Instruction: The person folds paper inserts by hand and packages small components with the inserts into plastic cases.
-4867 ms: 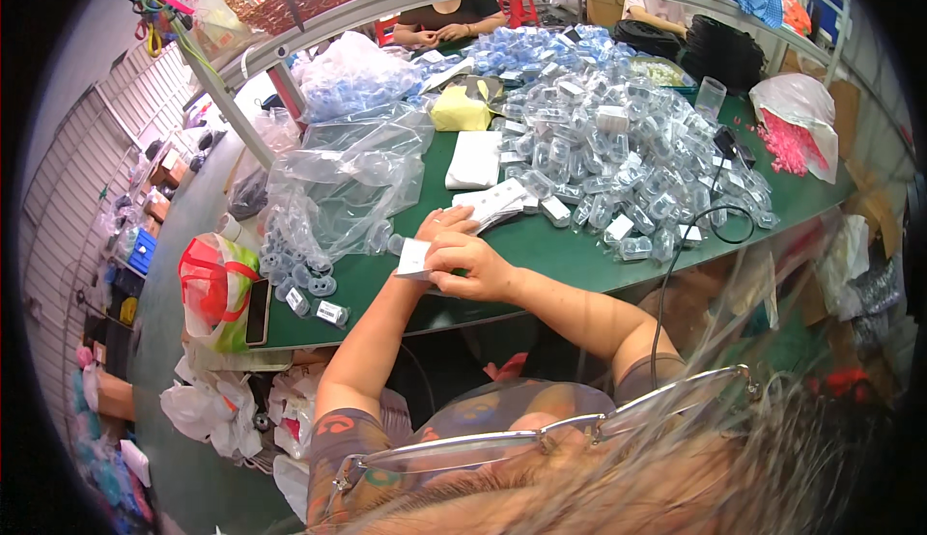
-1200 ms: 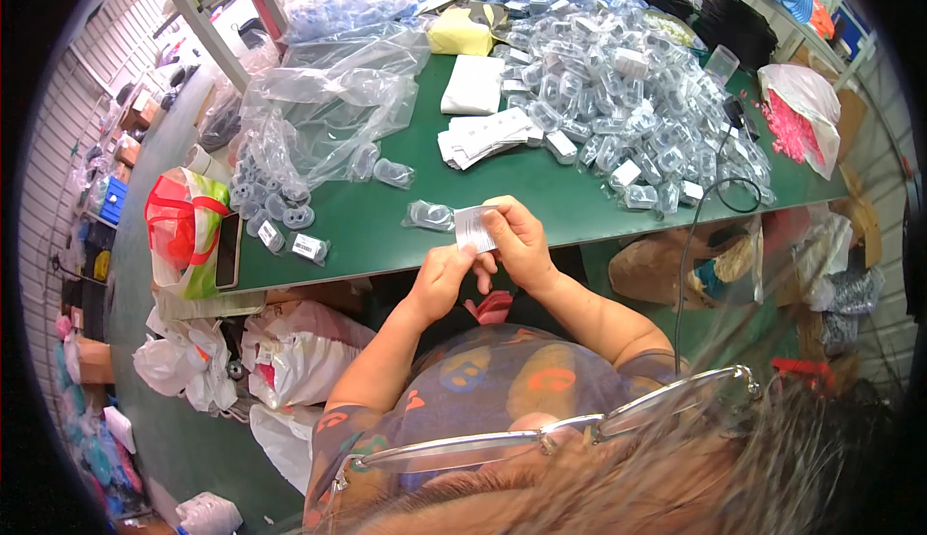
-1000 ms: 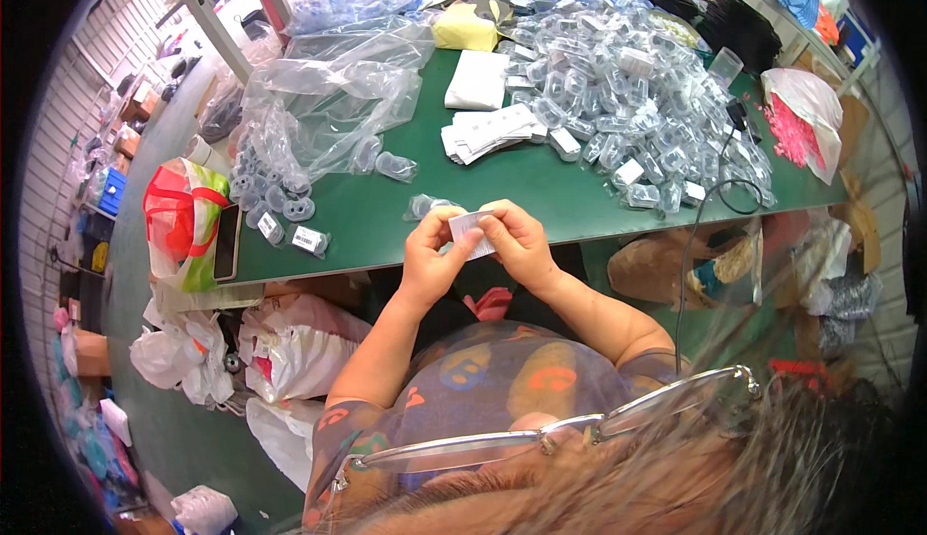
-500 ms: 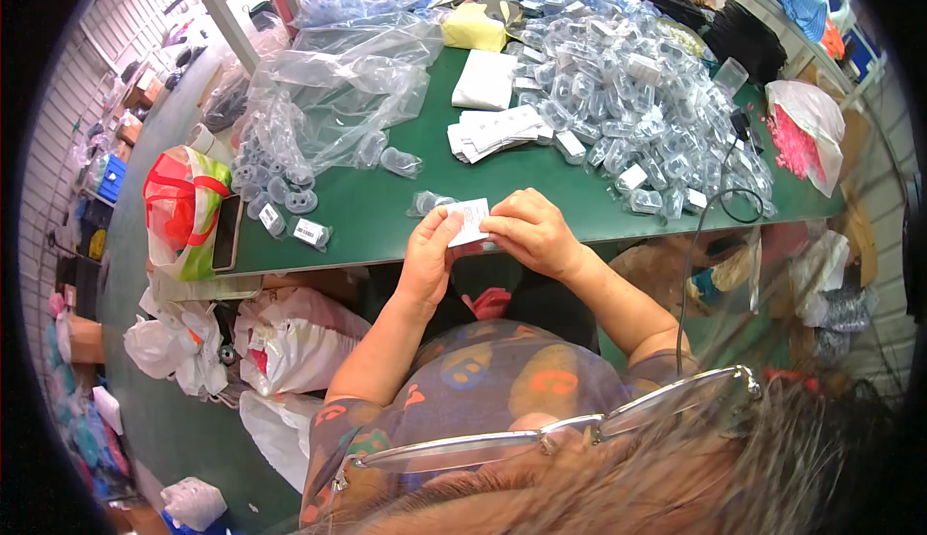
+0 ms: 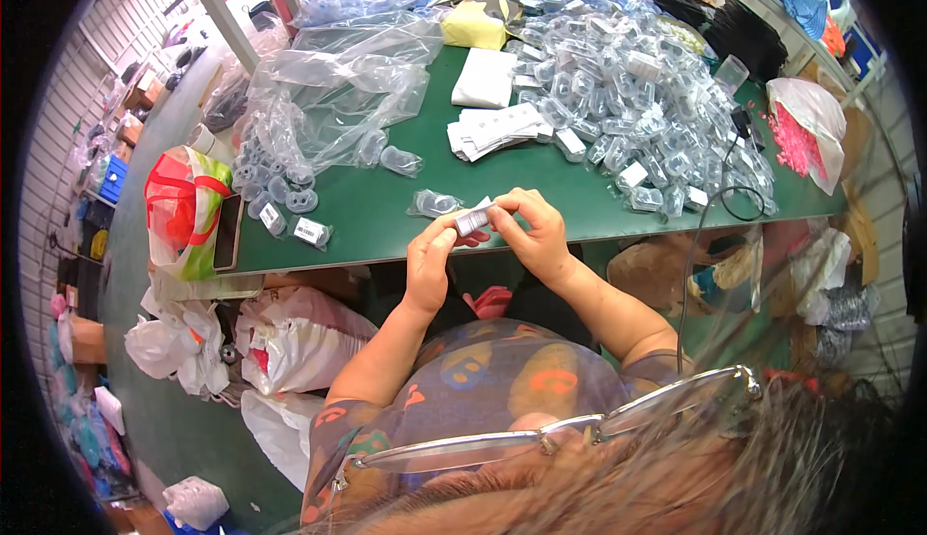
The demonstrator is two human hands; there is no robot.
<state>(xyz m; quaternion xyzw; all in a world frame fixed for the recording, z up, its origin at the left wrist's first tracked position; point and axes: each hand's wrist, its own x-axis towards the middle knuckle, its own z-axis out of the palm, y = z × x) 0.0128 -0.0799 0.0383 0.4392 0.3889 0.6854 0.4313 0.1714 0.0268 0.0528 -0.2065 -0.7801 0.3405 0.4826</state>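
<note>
Both hands meet over the near edge of the green table, holding a small white printed paper slip between them. My left hand pinches its left side between thumb and fingers. My right hand grips the right corner with thumb and index finger. The slip appears folded and tilted. Just beyond my left hand lies a clear plastic case in a bag. Farther back is a fanned stack of white printed papers, next to a folded white sheet.
A large heap of bagged clear cases covers the back right. Clear plastic film and round cases lie at left, near a phone and a colourful bag. A black cable hangs over the front edge at right.
The paper slip has gone from lying flat and broad to a smaller, folded shape. My hands have shifted slightly, and more of the bagged case behind them shows.
</note>
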